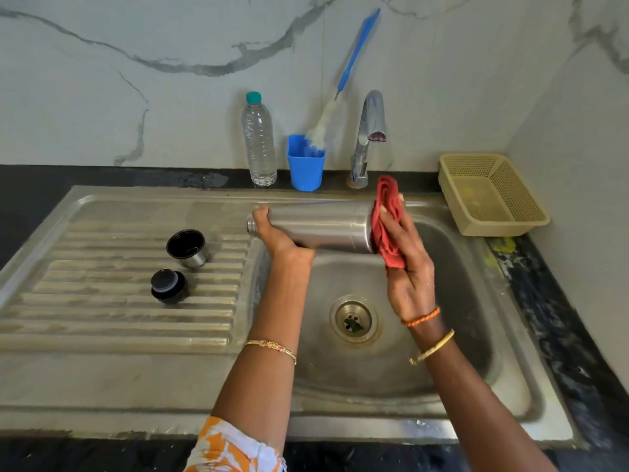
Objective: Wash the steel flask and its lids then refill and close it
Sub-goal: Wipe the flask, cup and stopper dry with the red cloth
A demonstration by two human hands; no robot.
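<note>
drainboard [112, 321] of the steel sink unit occupies the left, ribbed and set into the dark tabletop [27, 185]. two lids stand on its ribs, apart from each other: a steel cup lid [187, 248] with its open black interior facing up, and just nearer the camera a black stopper lid [169, 287].

against the marble wall, behind the sink, a clear plastic bottle [258, 141] with a teal cap stands upright; just beside it to the right is a blue cup [305, 168] holding a bottle brush [343, 80] with a blue handle, leaning toward the right. a chrome tap [369, 131] follows, its spout over the basin.

steel flask [323, 226] is held lying level above the back edge of the basin [476, 301], its open threaded mouth pointing left (no lid on it). left hand [272, 233] grips the flask near the neck, fingers curled round it from below. right hand [405, 264] holds a red cloth [386, 216] against the base end of the flask, fingers wrapped over the cloth. both wrists carry bangles; the right also carries an orange thread.

drain [354, 318] sits in the basin floor below the arms. at far right a beige perforated basket [493, 195] rests on the tabletop in the corner.
</note>
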